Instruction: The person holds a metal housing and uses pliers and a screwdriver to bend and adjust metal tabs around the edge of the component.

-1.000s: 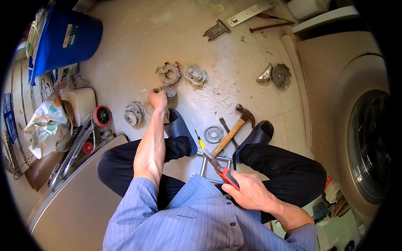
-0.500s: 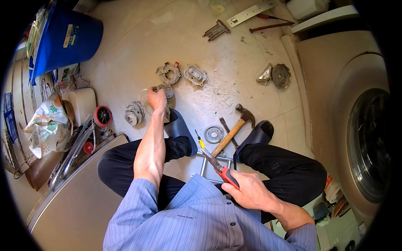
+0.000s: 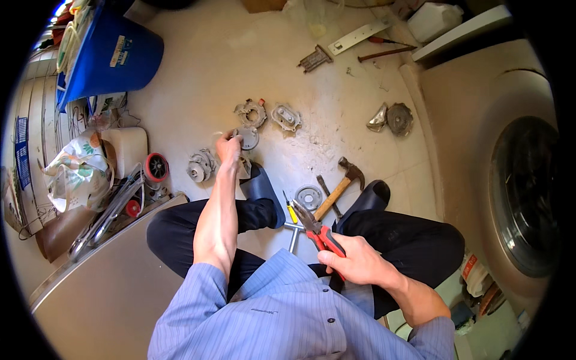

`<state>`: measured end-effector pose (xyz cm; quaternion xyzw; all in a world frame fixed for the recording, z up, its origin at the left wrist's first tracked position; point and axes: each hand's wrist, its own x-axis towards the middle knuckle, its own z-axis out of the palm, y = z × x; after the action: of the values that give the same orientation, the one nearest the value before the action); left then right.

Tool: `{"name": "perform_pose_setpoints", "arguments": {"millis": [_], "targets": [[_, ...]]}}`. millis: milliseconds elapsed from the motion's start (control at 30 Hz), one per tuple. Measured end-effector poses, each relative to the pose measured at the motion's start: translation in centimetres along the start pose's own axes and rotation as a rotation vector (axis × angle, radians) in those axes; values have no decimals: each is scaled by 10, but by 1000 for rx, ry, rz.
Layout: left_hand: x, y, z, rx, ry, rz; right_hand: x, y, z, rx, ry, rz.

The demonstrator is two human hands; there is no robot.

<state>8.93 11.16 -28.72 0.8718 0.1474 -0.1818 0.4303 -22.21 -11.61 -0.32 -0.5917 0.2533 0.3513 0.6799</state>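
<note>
My left hand (image 3: 230,148) is closed on a small grey metal part with a round disc (image 3: 249,139), above the floor beyond my left slipper (image 3: 264,189). My right hand (image 3: 355,261) grips pliers (image 3: 311,223) with red and black handles, their jaws pointing forward over a steel tube frame (image 3: 293,239). Nearby lie a yellow screwdriver (image 3: 292,212), a metal ring (image 3: 309,198), a wood-handled claw hammer (image 3: 333,197) and a steel bar (image 3: 335,210). Cast metal housings (image 3: 201,165) lie left of my left hand and farther forward (image 3: 285,117).
A blue tub (image 3: 120,66), a patterned bag (image 3: 78,174) and a wheeled trolley (image 3: 157,168) crowd the left. A front-loading washer (image 3: 462,132) stands at the right. Scrap metal pieces (image 3: 399,120), a metal plate (image 3: 360,35) and a white jug (image 3: 433,21) sit toward the back right.
The pliers in my right hand have shifted slightly, with the handles now spread wider. My left hand and the metal part appear slightly lower in the picture, as the view shifts a little.
</note>
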Motion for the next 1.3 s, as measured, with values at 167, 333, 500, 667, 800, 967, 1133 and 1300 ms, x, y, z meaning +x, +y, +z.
{"name": "perform_pose_setpoints", "arguments": {"millis": [167,333,500,667,800,967,1133,1300], "targets": [[-50,75,-12,-528,-401,-119,-2,-6,-9,175,-67,-58],[-108,142,-26,-639,-734,46,-12,-18,-22,136,256,-298],[-174,199,-51,-599,-944,177,-4,3,-26,-431,836,-644],[-222,221,-69,-563,-1259,-9,-16,2,-23,-582,931,-668],[-227,218,-65,-620,-1337,-121,-17,8,-26,-593,942,-695],[-220,212,-61,-623,-1380,-178,-16,14,-26,-560,867,-673],[-214,201,-60,-637,-1376,-240,-11,11,-23,-551,761,-664],[-215,204,-60,-671,-1380,-277,-3,14,-27,-562,731,-716]]}}
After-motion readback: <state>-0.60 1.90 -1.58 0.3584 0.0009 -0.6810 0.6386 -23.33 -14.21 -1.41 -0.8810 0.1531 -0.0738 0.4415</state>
